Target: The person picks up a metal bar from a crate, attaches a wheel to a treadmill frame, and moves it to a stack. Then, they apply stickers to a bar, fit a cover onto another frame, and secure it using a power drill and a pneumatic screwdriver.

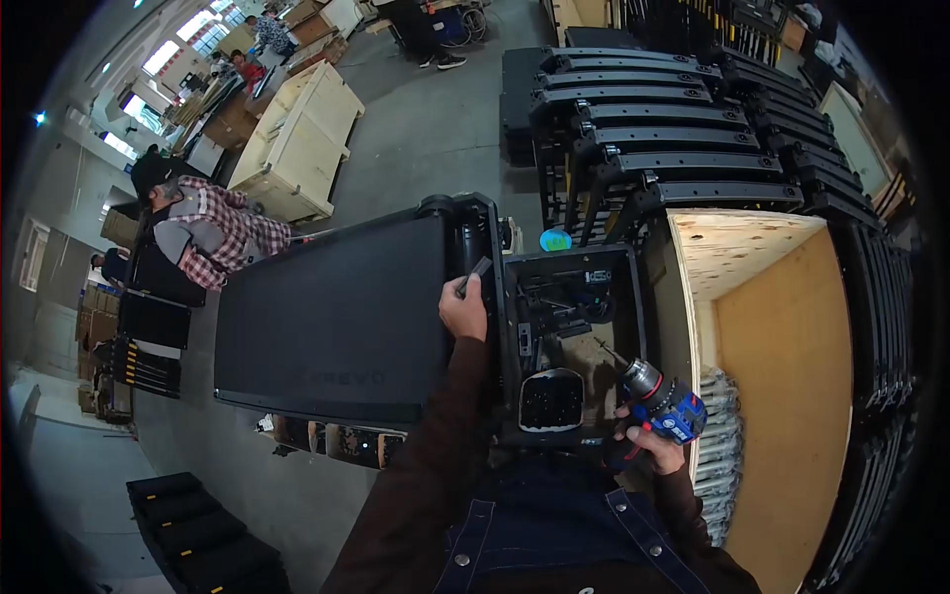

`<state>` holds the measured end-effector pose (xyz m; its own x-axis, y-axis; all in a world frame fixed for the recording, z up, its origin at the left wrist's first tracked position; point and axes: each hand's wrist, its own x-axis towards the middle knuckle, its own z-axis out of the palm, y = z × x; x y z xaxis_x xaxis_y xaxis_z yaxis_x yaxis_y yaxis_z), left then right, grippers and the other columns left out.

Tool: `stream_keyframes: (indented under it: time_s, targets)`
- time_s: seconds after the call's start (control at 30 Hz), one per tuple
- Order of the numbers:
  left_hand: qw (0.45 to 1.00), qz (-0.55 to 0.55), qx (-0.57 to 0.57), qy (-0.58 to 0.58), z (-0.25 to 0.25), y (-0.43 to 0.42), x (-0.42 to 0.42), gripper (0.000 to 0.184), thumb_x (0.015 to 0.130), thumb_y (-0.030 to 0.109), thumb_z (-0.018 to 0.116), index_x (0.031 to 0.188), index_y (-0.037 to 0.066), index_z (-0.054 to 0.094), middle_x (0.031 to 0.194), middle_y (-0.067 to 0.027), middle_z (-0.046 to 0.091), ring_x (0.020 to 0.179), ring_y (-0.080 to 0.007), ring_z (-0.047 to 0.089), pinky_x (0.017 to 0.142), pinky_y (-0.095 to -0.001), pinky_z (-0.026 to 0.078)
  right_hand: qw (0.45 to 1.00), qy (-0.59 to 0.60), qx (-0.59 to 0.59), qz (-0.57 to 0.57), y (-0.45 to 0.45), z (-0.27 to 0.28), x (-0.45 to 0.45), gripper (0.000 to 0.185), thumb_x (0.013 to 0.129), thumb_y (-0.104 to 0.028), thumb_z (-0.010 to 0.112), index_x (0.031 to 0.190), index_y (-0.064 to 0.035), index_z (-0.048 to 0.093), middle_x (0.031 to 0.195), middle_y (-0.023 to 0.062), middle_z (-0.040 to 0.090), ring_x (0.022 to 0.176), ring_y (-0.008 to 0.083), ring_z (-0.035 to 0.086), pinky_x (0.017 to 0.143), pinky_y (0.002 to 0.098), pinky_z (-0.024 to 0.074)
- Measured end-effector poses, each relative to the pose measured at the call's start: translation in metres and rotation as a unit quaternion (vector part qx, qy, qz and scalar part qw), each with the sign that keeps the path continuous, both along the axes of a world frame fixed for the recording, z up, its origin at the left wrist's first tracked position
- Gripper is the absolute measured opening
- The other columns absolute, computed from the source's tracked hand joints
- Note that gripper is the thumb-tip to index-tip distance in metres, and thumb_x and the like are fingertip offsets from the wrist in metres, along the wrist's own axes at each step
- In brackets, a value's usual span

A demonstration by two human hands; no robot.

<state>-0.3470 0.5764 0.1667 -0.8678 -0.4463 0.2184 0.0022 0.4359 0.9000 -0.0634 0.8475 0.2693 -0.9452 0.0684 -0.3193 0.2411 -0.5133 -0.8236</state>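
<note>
My left hand point(465, 309) is closed on a small black part point(481, 268), held above the right edge of a large black flat deck point(336, 307). Faint raised lettering shows near the deck's front edge. In my right hand point(653, 447) is a blue and black cordless drill point(673, 408), its thin bit pointing up and left over a dark tool bin point(633, 297). Loose black parts and tools point(564, 307) lie in the bin, along with a small black tray point(551, 400) of small pieces.
Left of the deck stands a person in a checked shirt point(213, 223). A wooden crate point(297, 139) is beyond. Stacked black metal frames point(673, 139) stand at the back right, and an open wooden box point(782, 346) holds wrapped tubes point(719, 455). Black panels point(203, 535) lie stacked at lower left.
</note>
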Motion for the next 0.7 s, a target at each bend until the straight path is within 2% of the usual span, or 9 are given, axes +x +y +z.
stream_keyframes:
  time_s: [0.1,0.13,0.23,0.4,0.5,0.53,0.6,0.67,0.7]
  targets:
    - [0.999,-0.008,0.031,-0.039,-0.003,0.029,-0.035,0.036,0.087,0.026,0.071,0.112,0.001,0.068,0.100,-0.0204,0.072,0.095,-0.0352,0.069,0.086,-0.0429,0.052,0.999,-0.021,0.011,0.023,-0.011,0.002,-0.003,0.050,0.081,-0.006,0.073,0.128,-0.0029,0.055,0.110,0.0104,0.068,0.086,0.0223,0.068,0.079,0.0368,0.0557]
    - [0.999,-0.028,-0.023,-0.016,-0.003,0.039,-0.040,0.041,0.085,0.023,0.072,0.120,0.002,0.064,0.104,-0.0211,0.071,0.096,-0.0384,0.068,0.087,-0.0452,0.052,0.999,-0.015,0.013,0.029,-0.015,0.004,-0.006,0.050,0.081,-0.005,0.074,0.127,-0.0029,0.056,0.110,0.0105,0.068,0.087,0.0226,0.068,0.079,0.0368,0.0558]
    - [0.993,-0.093,-0.058,-0.054,0.014,0.044,-0.036,0.050,0.082,0.017,0.074,0.128,0.004,0.059,0.110,-0.0206,0.069,0.102,-0.0408,0.065,0.091,-0.0466,0.050,0.999,-0.018,0.013,0.037,-0.021,-0.005,-0.010,0.049,0.083,-0.004,0.074,0.128,-0.0027,0.056,0.110,0.0117,0.068,0.088,0.0236,0.069,0.080,0.0367,0.0568]
    - [0.986,-0.115,-0.114,-0.036,0.004,0.034,-0.029,0.057,0.079,0.009,0.074,0.132,0.003,0.053,0.119,-0.0211,0.064,0.112,-0.0413,0.058,0.096,-0.0480,0.046,0.998,-0.033,0.006,0.062,-0.031,0.009,-0.047,0.052,0.083,0.001,0.074,0.130,-0.0029,0.055,0.113,0.0128,0.069,0.091,0.0248,0.070,0.082,0.0375,0.0581]
    - [0.986,-0.118,-0.114,-0.014,0.001,0.029,-0.028,0.057,0.079,0.007,0.073,0.131,0.002,0.052,0.120,-0.0213,0.063,0.113,-0.0415,0.057,0.097,-0.0483,0.045,0.992,-0.010,0.105,0.071,-0.034,0.005,-0.091,0.053,0.082,0.003,0.074,0.132,-0.0029,0.054,0.113,0.0129,0.070,0.090,0.0221,0.070,0.082,0.0360,0.0582]
    - [0.986,-0.117,-0.117,-0.005,0.000,0.027,-0.027,0.056,0.079,0.006,0.072,0.130,0.001,0.052,0.119,-0.0215,0.063,0.112,-0.0414,0.057,0.097,-0.0483,0.046,0.994,0.004,0.090,0.069,-0.035,-0.006,-0.112,0.052,0.081,0.004,0.073,0.130,-0.0021,0.054,0.110,0.0129,0.071,0.084,0.0198,0.070,0.079,0.0334,0.0585]
    - [0.987,-0.115,-0.108,0.003,-0.003,0.021,-0.025,0.055,0.079,0.009,0.072,0.130,0.004,0.053,0.116,-0.0210,0.064,0.110,-0.0407,0.058,0.095,-0.0487,0.046,0.986,-0.032,0.128,0.103,-0.043,0.016,-0.158,0.055,0.080,0.009,0.072,0.130,-0.0018,0.053,0.105,0.0115,0.071,0.095,0.0199,0.070,0.079,0.0339,0.0608]
    - [0.989,-0.112,-0.101,0.013,-0.003,0.016,-0.026,0.055,0.079,0.011,0.072,0.131,0.007,0.054,0.113,-0.0205,0.064,0.108,-0.0401,0.059,0.093,-0.0490,0.046,0.977,0.027,0.169,0.126,-0.053,0.026,-0.199,0.052,0.078,0.011,0.071,0.126,-0.0001,0.055,0.099,0.0101,0.070,0.085,0.0185,0.070,0.072,0.0326,0.0603]
    - [0.989,-0.110,-0.101,0.015,0.000,0.013,-0.023,0.054,0.079,0.011,0.072,0.130,0.006,0.054,0.114,-0.0205,0.064,0.109,-0.0402,0.059,0.094,-0.0490,0.047,0.969,0.050,0.184,0.157,-0.056,0.027,-0.219,0.047,0.075,0.012,0.069,0.120,0.0015,0.058,0.094,0.0098,0.069,0.074,0.0172,0.068,0.066,0.0312,0.0583]
